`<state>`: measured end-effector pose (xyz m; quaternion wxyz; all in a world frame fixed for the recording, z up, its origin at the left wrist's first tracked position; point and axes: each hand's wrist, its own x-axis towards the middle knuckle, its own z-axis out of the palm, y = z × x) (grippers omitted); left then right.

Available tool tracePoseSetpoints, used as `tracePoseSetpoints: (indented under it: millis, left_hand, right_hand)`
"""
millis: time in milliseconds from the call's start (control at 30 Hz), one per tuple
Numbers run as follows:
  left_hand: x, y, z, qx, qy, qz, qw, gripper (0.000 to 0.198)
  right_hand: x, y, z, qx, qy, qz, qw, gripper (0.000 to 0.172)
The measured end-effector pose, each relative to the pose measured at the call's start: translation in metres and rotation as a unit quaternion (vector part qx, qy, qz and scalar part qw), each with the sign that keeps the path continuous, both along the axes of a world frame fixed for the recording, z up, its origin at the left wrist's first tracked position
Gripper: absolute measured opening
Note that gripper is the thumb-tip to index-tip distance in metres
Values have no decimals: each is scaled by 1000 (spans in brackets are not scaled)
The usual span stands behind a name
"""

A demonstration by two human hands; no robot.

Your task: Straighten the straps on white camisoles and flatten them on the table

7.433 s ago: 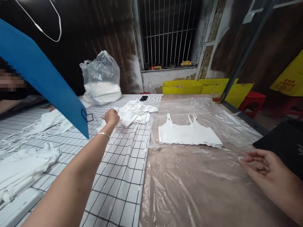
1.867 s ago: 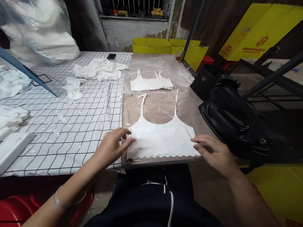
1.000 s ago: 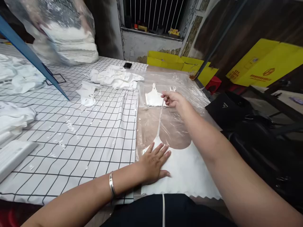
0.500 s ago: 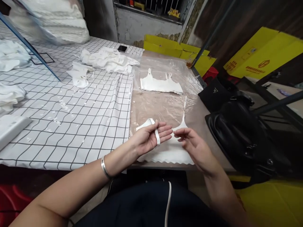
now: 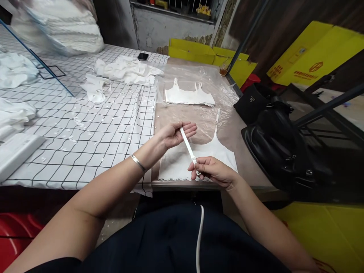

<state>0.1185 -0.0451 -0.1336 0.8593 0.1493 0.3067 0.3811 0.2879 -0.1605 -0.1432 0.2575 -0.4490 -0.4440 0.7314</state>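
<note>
The right hand [image 5: 212, 170] pinches a white shoulder strap [image 5: 187, 143] between thumb and fingers near its adjuster; the left hand [image 5: 179, 135] is palm up, fingers extended, the strap's far end by its thumb, though I cannot tell whether pinned; beneath, the scallop-hemmed camisole [image 5: 220, 149] lies at the table's [image 5: 247, 168] near edge.

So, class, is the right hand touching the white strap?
Touching: the head view shows the right hand gripping the white strap near its lower end.

A white strap [image 5: 187, 142] runs between the two hands [image 5: 214, 171], above a white top [image 5: 224, 153].
</note>
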Motion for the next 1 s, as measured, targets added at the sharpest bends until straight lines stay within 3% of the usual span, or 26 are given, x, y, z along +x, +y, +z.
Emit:
tracePoseSetpoints:
  millis: [133,200,233,267,333,400,433,500,567,633,700,900,1000]
  left_hand:
    - [2,20,2,44,55,-8,997,35]
    - [-3,27,4,104,163,-45,980,29]
    - [-8,28,5,154,251,-68,953,27]
    - [-13,28,5,215,353,-84,907,27]
    - [-22,20,3,345,539,-94,763,27]
    - [-29,5,-5,445,632,-113,624,25]
    - [-31,-4,-11,480,650,-132,574,24]
    - [-31,-20,-24,524,670,-168,499,24]
    - [-28,-30,-36,540,688,-172,453,26]
    - [-25,-34,-44,531,693,-176,456,27]
    - [-23,-34,-46,514,679,-196,486,26]
    - [-16,-34,-40,516,640,-207,531,17]
    - [-14,-35,-37,497,638,-216,547,28]
  right_hand:
    - [2,3,-1,-53,10,-14,998,33]
    - [3,9,0,-49,6,-37,998,35]
    - [4,14,1,-32,-3,-58,998,35]
    - [5,20,4,-6,-15,-84,996,35]
    - [9,38,12,59,-41,-148,986,33]
    - [13,60,20,121,-65,-208,968,31]
    - [15,71,23,148,-76,-232,959,30]
    - [15,90,27,185,-97,-259,943,27]
    - [12,103,24,195,-112,-261,939,25]
    - [7,109,17,185,-116,-249,944,27]
    - [3,107,9,169,-110,-237,951,29]
    - [0,92,-8,104,-103,-211,966,36]
    - [2,86,-11,100,-112,-201,968,37]
